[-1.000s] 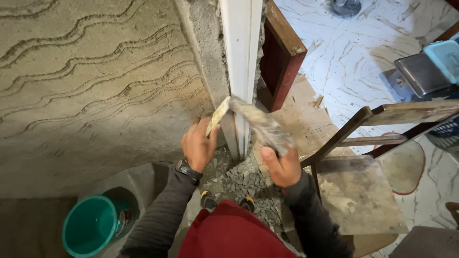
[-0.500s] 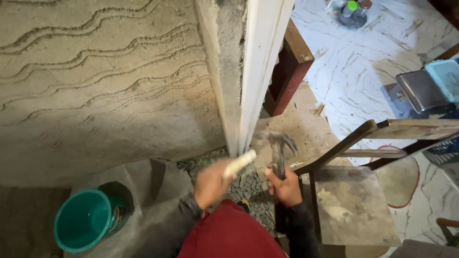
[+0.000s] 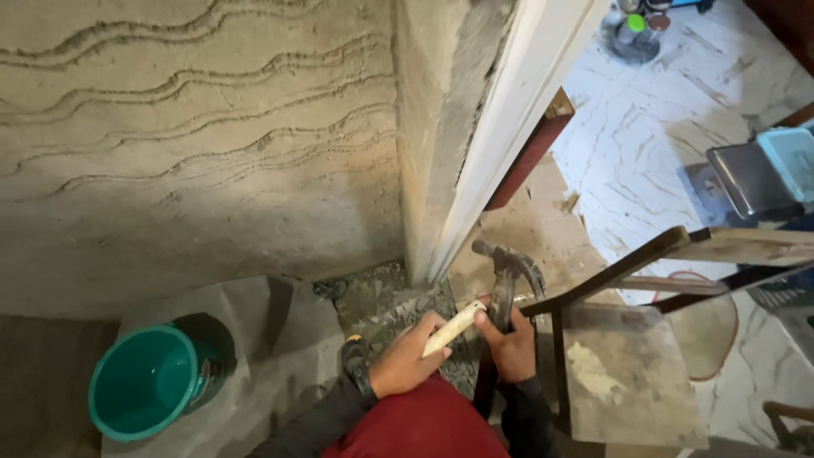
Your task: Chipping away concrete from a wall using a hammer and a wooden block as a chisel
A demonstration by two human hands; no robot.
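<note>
The person crouches at the foot of a rough plastered wall (image 3: 195, 161), where it meets a white door frame (image 3: 509, 136). The left hand (image 3: 407, 360) is closed around a pale chisel (image 3: 454, 326), which lies slanted across the fist with its far end pointing up toward the right hand. The right hand (image 3: 509, 343) is closed on the handle of a claw hammer (image 3: 507, 276), head raised, claw curving to the right. Both tools sit low, just in front of the rubble (image 3: 398, 305) at the base of the corner; neither touches the wall. A wristwatch (image 3: 356, 360) shows on the left wrist. A teal bucket (image 3: 148, 382) stands well apart to the left on a grey sheet (image 3: 271, 339), and a worn wooden chair (image 3: 627, 373) stands just beside the right arm. For clean chipping, judged from this position: set the chisel tip firmly on the mortar before any strike, keep the left fingers below the struck end, and hold the hammer near the end of its handle for control. Strike square to the chisel so it does not skid onto the white frame. Short, even blows are likely safer here, since the chair back crowds the swing on the right. Whether the chisel tip is sharp cannot be told
</note>
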